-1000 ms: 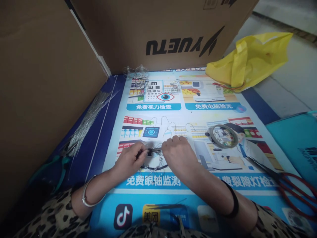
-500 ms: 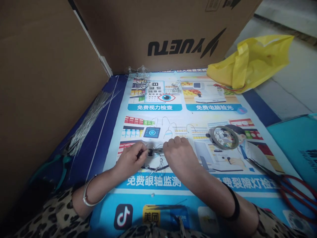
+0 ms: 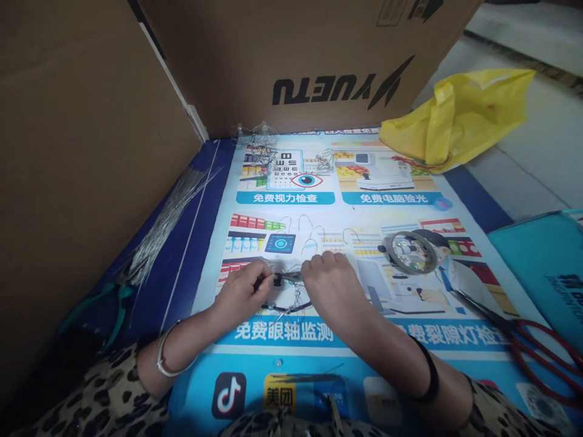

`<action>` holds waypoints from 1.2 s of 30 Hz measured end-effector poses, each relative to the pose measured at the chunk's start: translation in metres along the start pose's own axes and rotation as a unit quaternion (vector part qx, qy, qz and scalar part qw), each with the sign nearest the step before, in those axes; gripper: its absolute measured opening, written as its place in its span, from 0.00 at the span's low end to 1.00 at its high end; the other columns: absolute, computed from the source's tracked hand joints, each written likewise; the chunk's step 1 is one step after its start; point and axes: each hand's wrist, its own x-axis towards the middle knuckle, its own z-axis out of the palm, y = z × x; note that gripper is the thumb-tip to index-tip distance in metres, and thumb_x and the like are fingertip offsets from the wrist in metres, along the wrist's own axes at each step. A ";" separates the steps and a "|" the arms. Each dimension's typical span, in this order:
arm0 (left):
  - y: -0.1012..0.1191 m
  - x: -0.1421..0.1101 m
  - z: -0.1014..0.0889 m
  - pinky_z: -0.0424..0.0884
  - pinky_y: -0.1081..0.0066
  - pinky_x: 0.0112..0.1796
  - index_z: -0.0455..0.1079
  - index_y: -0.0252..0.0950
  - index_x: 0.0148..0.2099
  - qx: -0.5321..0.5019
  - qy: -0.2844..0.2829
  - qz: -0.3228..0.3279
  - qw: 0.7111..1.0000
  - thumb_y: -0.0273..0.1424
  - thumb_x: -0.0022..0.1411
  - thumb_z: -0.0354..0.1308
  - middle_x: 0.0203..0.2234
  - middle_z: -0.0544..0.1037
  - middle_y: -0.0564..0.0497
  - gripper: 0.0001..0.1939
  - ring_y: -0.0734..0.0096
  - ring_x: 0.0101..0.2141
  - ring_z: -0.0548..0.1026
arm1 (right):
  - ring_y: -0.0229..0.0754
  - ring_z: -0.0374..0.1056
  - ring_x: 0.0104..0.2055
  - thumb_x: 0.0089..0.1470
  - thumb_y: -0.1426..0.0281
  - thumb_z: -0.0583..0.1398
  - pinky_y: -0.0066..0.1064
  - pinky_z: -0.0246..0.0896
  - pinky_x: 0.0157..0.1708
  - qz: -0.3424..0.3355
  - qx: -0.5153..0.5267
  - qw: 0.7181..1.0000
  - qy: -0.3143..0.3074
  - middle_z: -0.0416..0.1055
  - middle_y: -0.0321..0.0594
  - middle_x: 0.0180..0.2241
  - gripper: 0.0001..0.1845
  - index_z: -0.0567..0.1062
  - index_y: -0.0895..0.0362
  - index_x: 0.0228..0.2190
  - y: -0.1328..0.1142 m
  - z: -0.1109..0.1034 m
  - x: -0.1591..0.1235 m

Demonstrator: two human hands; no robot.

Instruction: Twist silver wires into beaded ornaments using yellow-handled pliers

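Thumb and fingers of my left hand are pinched together on thin wire, mostly hidden by the fingertips. My right hand is closed in a fist around what look like needle-nose pliers; only the dark tapered jaws show, pointing toward the left fingertips. Just below, between both hands, lies a dark curved strip with clear beads and fine wire loops. Several bent wire pieces rest on the printed poster beyond my hands.
A tape roll with clear beads inside and red-handled scissors lie right. Straight wires and teal-handled pliers lie left. Cardboard stands behind beaded wire pieces. A yellow bag is far right.
Both hands stay close together over the wire with nearly the same grip. The view has shifted very slightly; nothing else visibly moves.
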 end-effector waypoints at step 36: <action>0.002 0.003 -0.002 0.59 0.75 0.25 0.62 0.35 0.29 0.003 -0.008 -0.035 0.999 0.26 0.57 0.51 0.21 0.69 0.56 0.04 0.78 0.22 0.66 | 0.42 0.59 0.35 0.48 0.78 0.55 0.32 0.49 0.35 -0.155 0.250 0.956 -0.023 0.69 0.40 0.30 0.09 0.72 0.58 0.33 -0.019 -0.016 -0.064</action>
